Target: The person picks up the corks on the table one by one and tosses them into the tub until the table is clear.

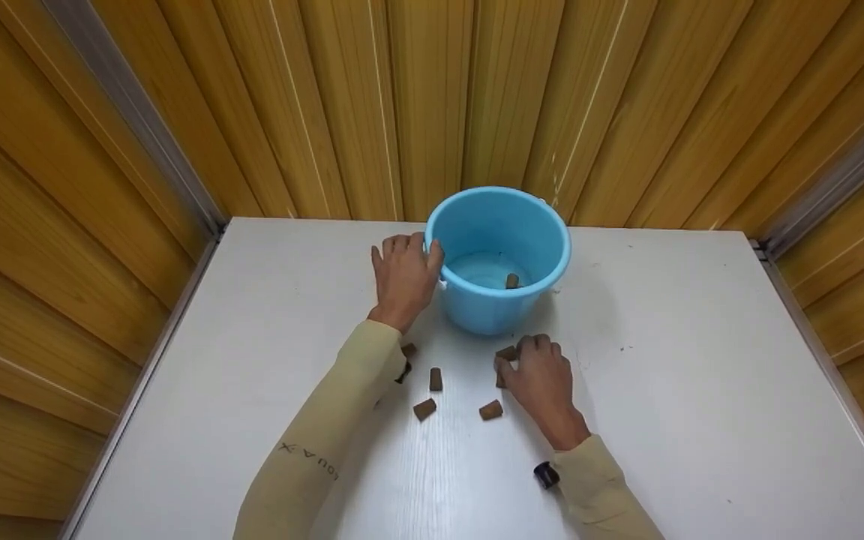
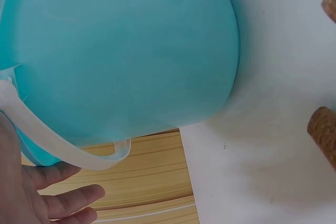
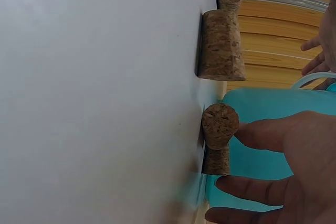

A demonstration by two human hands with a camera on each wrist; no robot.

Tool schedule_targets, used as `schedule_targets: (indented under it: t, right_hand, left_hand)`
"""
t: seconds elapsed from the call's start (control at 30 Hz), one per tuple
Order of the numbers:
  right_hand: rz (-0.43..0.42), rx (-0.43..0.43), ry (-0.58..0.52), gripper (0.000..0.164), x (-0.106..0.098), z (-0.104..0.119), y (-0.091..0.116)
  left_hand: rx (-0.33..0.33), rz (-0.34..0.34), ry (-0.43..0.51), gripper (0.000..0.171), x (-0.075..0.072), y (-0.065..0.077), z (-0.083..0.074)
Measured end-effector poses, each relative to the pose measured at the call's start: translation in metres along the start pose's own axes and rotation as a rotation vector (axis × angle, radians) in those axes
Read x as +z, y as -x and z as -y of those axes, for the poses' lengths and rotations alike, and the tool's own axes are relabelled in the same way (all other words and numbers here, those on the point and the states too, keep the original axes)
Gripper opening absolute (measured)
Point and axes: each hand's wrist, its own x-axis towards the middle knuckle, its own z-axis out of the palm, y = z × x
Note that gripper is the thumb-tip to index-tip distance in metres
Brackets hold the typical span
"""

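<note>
A light-blue bucket (image 1: pixel 493 307) stands at the back of the white table, one cork (image 1: pixel 512 280) visible inside it. At its left rim, my left hand (image 1: pixel 406 279) holds on with the thumb over the edge; several fingers extend outside, beside the white handle (image 2: pixel 58 142) in the left wrist view. My right hand (image 1: pixel 543 381) is low in front of the bucket, around two corks lying close together. Its thumb touches the nearer cork (image 3: pixel 220 124) in the right wrist view, while the fingers are spread, with the forefinger by the farther cork (image 3: pixel 217 161).
More corks lie on the table: an upright-looking one (image 1: pixel 436 379), a tilted one (image 1: pixel 424 409), another (image 1: pixel 490 410) near the right hand, and one (image 1: pixel 409 350) partly behind the left sleeve. Wood-patterned panels (image 1: pixel 432 112) enclose the table (image 1: pixel 702 360) at the back and sides.
</note>
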Motion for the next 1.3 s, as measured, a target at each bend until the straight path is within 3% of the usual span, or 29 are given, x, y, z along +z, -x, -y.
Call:
schedule_targets:
  t: [0.37, 0.87, 1.3]
  right_hand:
    - [-0.041, -0.051, -0.007, 0.021, 0.003, 0.000, -0.005]
    - [-0.017, -0.040, -0.001, 0.022, 0.003, -0.004, -0.011]
    - [-0.085, -0.098, 0.019, 0.019, 0.006, -0.003, -0.015]
  left_hand:
    - [0.030, -0.033, -0.005, 0.055, 0.000, 0.001, 0.002]
    - [0.005, -0.007, 0.009, 0.059, 0.001, 0.001, -0.003]
    - [0.013, -0.012, -0.002, 0.057, 0.001, 0.001, -0.004]
